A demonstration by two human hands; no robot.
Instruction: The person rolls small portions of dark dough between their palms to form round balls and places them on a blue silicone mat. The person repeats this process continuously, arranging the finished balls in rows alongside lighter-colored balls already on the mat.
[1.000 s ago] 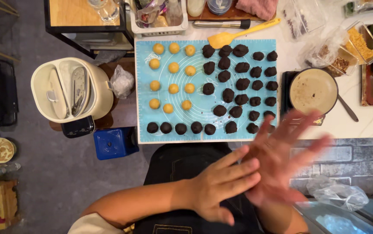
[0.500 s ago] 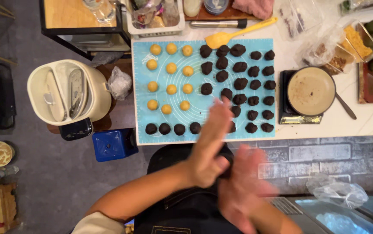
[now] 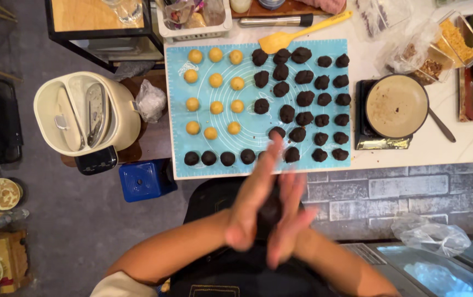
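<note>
Low in the middle of the frame the left hand (image 3: 253, 206) lies flat over the right hand (image 3: 289, 220), fingers straight and together, with a dark ball (image 3: 271, 210) just showing between the palms. Rolling it well likely calls for light, even pressure in small circles, so it comes out as round as the dark balls on the blue mat (image 3: 179, 110) above.

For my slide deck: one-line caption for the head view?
Left hand and right hand pressed around a dark ball, before a blue silicone mat of balls.
</note>
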